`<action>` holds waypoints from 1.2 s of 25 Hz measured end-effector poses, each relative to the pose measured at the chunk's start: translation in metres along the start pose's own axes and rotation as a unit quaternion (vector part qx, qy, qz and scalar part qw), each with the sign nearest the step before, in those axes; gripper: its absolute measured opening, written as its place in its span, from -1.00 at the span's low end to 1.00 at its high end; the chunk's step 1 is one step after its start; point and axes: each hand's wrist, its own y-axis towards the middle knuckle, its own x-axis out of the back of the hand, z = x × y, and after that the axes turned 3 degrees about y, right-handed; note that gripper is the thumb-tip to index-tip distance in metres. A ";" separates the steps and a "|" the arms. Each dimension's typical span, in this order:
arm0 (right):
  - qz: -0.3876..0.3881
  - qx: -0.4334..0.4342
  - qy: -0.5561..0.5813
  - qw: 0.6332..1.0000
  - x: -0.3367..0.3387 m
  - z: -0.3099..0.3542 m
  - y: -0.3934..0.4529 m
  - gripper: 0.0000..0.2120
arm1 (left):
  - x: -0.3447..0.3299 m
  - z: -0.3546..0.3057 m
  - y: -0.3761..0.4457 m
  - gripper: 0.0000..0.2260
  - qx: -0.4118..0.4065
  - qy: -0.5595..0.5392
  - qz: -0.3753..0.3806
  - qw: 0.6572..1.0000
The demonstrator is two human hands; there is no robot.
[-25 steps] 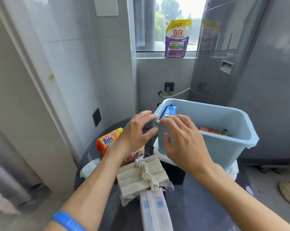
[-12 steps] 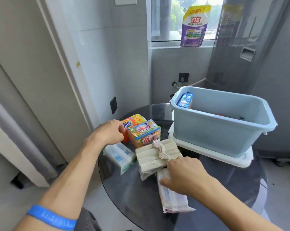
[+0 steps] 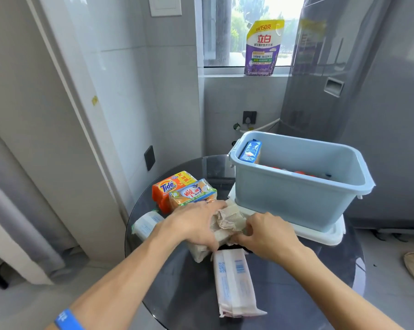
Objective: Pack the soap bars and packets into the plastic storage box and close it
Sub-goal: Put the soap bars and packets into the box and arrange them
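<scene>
Hands are both down on the beige bagged bundle of soap bars (image 3: pixel 227 222) in the middle of the round dark glass table (image 3: pixel 296 282): left hand (image 3: pixel 196 225) palm-down with fingers curled over its top, right hand (image 3: pixel 268 236) pinching its right side. Pale blue plastic storage box (image 3: pixel 296 198) sits open just behind, on its white lid (image 3: pixel 320 234), a blue soap packet (image 3: pixel 250 152) standing inside at the left end.

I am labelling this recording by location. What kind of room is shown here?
Probably a home laundry or utility corner: a laundry detergent refill pouch stands on the windowsill, a tall grey appliance fills the right, and a water tap with a hose sits on the tiled wall.
</scene>
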 end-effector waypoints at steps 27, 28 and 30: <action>-0.134 -0.176 0.689 0.690 0.143 -0.109 0.113 -0.67 | 0.112 -0.056 0.121 -0.75 -0.127 -0.078 -0.273 0.950; -0.134 -0.185 0.690 0.687 0.139 -0.115 0.116 -0.64 | 0.114 -0.056 0.134 -0.73 -0.140 -0.023 -0.243 0.960; -0.132 -0.187 0.706 0.670 0.133 -0.122 0.119 -0.59 | 0.120 -0.061 0.160 -0.65 -0.132 0.035 -0.161 0.977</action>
